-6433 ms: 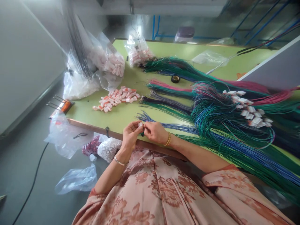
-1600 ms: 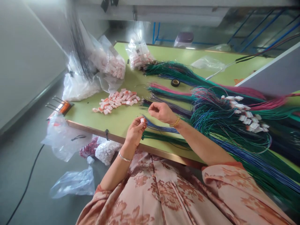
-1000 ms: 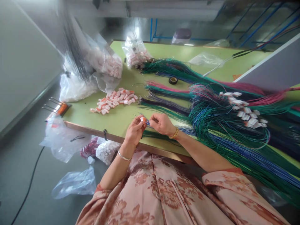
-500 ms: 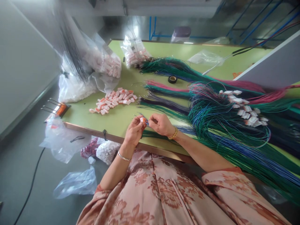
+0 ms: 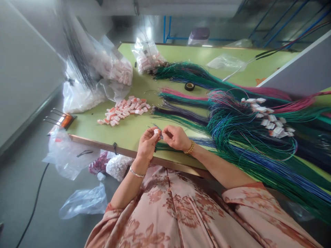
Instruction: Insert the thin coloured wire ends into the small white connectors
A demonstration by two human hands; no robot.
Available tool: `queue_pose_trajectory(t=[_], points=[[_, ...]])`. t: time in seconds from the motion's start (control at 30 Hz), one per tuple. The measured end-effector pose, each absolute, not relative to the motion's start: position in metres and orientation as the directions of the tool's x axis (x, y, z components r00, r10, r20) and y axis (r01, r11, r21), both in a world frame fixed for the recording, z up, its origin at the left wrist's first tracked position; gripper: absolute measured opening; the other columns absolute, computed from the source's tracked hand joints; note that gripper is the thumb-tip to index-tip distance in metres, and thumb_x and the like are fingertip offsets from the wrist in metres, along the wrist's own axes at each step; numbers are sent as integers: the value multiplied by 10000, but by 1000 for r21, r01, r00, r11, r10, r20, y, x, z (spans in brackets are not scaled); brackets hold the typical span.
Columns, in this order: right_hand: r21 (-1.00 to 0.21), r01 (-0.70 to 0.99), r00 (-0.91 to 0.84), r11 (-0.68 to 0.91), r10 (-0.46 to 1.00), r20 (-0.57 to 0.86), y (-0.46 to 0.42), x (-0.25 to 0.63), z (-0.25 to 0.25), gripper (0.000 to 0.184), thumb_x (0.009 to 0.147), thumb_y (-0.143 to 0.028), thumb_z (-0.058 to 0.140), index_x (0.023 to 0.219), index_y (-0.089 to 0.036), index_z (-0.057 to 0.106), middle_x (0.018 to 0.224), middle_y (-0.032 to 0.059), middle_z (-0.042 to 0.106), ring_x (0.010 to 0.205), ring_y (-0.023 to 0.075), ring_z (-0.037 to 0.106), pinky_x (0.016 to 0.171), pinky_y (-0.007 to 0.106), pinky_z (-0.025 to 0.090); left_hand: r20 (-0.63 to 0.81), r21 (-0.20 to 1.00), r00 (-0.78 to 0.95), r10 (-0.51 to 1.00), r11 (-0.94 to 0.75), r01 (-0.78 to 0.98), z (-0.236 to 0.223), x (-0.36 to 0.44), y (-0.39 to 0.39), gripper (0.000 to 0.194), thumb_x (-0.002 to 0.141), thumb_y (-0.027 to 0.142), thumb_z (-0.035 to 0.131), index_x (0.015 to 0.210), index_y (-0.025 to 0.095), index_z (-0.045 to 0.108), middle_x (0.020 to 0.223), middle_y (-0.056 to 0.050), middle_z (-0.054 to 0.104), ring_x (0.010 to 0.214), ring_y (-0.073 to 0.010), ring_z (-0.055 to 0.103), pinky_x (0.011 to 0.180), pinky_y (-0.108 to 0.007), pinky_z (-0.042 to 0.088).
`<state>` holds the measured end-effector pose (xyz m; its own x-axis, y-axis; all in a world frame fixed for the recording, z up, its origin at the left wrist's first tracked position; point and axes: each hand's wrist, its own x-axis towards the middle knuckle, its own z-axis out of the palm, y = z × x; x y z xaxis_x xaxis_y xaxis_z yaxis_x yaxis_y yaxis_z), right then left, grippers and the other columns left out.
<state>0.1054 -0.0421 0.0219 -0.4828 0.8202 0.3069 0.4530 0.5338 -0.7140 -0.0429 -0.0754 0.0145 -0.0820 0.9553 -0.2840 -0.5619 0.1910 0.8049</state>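
Observation:
My left hand (image 5: 148,142) pinches a small white and orange connector housing (image 5: 156,131) between thumb and fingers, above the table's front edge. Right beside it, my right hand (image 5: 176,137) is closed at the housing's right side, its fingertips pressed together on what looks like a thin wire; the tip is hidden. Blue and green wires (image 5: 201,142) run from under my hands to the right. A loose heap of white and orange housings (image 5: 126,109) lies to the left, beyond my left hand. Several finished-looking white connectors (image 5: 274,122) sit on the wire bundle at right.
Bundles of green, pink and dark wires (image 5: 186,74) stretch across the green table (image 5: 139,86). A black tape roll (image 5: 189,86) lies between them. Plastic bags of housings (image 5: 148,58) stand at the back left. An orange block with metal prongs (image 5: 66,120) sits at the left corner.
My right hand has shifted slightly left, closer to the housing in my left hand. The whole view has moved a little; the rest looks the same.

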Motion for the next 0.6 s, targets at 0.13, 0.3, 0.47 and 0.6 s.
queue_pose_trajectory(t=[0.13,0.3,0.47,0.6], points=[[-706,468,-489,532,821,294,-41,105,20,143,851,-267,475,719,-210,475,661,11,559,585,123,454,592,241,351,-273,833,-98,957,184,-521,16,-42,-76,339,616,269,862,889,171,688,818,-13,689,724,-95,618,706,-225,482],[-724,444,-526,528,808,267,-40,107,19,149,865,-272,467,739,-201,504,648,5,545,577,118,442,587,235,344,-298,834,-143,944,184,-520,15,-44,-76,371,587,281,877,891,159,702,818,-26,708,716,-95,626,677,-210,483],[-732,438,-517,522,812,270,-43,106,19,108,821,-245,477,731,-198,512,653,5,555,579,116,431,589,235,339,-282,845,-141,949,176,-504,17,-43,-75,361,607,289,868,904,160,707,818,-30,711,692,-95,617,663,-222,469],[-795,398,-477,457,844,246,-45,104,18,106,798,-245,493,709,-192,516,618,-18,533,545,98,397,559,229,319,-279,863,-146,949,182,-471,21,-41,-74,373,600,292,871,907,154,710,817,-33,710,699,-102,621,668,-231,466]])
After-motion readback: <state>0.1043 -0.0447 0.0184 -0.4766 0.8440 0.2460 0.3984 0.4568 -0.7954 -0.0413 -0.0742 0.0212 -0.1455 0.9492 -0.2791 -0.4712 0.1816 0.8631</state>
